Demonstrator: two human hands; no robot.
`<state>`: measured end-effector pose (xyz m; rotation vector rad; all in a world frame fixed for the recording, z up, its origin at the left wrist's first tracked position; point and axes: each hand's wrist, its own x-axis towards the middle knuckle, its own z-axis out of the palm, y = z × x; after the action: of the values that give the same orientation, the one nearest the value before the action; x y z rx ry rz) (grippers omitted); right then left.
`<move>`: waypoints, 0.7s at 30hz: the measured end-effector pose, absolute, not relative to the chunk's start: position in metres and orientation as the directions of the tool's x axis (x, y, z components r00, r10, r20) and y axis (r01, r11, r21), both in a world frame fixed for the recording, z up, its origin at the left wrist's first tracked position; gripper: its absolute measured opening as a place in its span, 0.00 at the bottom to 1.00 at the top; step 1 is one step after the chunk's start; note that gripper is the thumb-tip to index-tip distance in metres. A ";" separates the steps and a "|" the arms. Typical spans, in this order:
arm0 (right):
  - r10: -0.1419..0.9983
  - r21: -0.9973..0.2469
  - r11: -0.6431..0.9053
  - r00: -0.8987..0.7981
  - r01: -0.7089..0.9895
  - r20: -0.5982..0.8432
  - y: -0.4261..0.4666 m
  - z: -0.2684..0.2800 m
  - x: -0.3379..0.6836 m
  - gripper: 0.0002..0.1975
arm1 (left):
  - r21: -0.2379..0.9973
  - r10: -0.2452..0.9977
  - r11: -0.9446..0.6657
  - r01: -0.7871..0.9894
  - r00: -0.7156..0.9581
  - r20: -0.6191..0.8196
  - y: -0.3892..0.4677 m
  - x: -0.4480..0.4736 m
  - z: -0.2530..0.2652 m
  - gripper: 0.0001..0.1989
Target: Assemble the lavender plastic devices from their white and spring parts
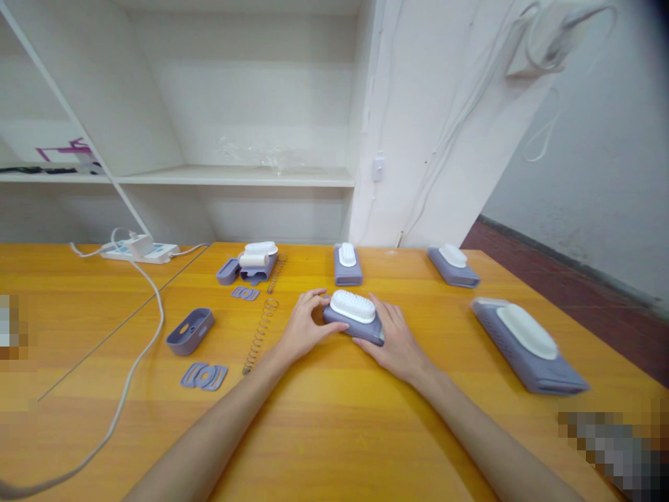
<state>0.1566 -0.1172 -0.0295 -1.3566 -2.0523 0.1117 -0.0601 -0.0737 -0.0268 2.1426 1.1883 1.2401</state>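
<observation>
- the block (360, 331) sits between my two hands, bristly white top (352, 307) facing up, long axis running sideways and tipping nearer me at its right end.
- my left hand (303, 326) is curled round its left end, thumb along the near side, fingers beyond.
- my right hand (394, 341) wraps the right end, thumb low at the near corner; both grips are closed just to the block's width (whether its underside touches the table (324, 432), i can't tell).
- neither hand is nearer; each is on an end.
- the near spring (258, 337) lies right beside my left forearm, the cup (192, 332) and flat plates (203, 376) further left.
- another block (349, 277) stands just beyond, a larger-looking one (530, 345) off to the right.
</observation>
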 end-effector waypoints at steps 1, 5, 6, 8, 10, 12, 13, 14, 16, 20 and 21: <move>0.844 -0.415 0.462 -0.245 0.783 0.477 -0.117 -0.029 0.157 0.39 | 0.694 0.829 -0.557 0.457 0.250 0.501 -0.074 -0.061 -0.026 0.22; 0.841 -0.421 0.481 -0.268 0.769 0.470 -0.117 -0.029 0.160 0.39 | 0.734 0.839 -0.544 0.406 0.261 0.477 -0.075 -0.062 -0.024 0.19; 0.841 -0.423 0.483 -0.273 0.766 0.467 -0.117 -0.029 0.161 0.40 | 0.740 0.839 -0.543 0.396 0.265 0.475 -0.076 -0.063 -0.024 0.19; 0.842 -0.428 0.488 -0.280 0.761 0.462 -0.116 -0.030 0.162 0.40 | 0.746 0.836 -0.549 0.377 0.271 0.478 -0.076 -0.063 -0.023 0.17; 0.841 -0.433 0.492 -0.286 0.755 0.458 -0.115 -0.030 0.163 0.41 | 0.747 0.827 -0.561 0.357 0.273 0.491 -0.077 -0.063 -0.022 0.16; 0.843 -0.438 0.494 -0.289 0.751 0.454 -0.115 -0.030 0.164 0.41 | 0.746 0.819 -0.573 0.339 0.275 0.503 -0.076 -0.063 -0.023 0.14; 0.844 -0.440 0.495 -0.292 0.750 0.450 -0.115 -0.030 0.164 0.41 | 0.745 0.816 -0.577 0.336 0.277 0.507 -0.076 -0.063 -0.023 0.13; 0.844 -0.441 0.496 -0.296 0.748 0.446 -0.115 -0.030 0.164 0.40 | 0.742 0.814 -0.580 0.336 0.281 0.509 -0.076 -0.064 -0.023 0.12; 0.843 -0.443 0.502 -0.304 0.743 0.445 -0.115 -0.029 0.164 0.37 | 0.734 0.809 -0.586 0.344 0.291 0.510 -0.075 -0.064 -0.024 0.10; 0.832 -0.447 0.519 -0.310 0.729 0.461 -0.115 -0.027 0.163 0.32 | 0.737 0.810 -0.585 0.339 0.297 0.506 -0.076 -0.065 -0.024 0.06; 0.831 -0.448 0.521 -0.311 0.726 0.461 -0.115 -0.027 0.163 0.32 | 0.745 0.814 -0.578 0.334 0.297 0.499 -0.076 -0.065 -0.023 0.05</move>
<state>0.1630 -0.1153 -0.0267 -1.2615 -2.1042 0.2047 -0.0646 -0.0758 -0.0234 2.0598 1.0193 1.2381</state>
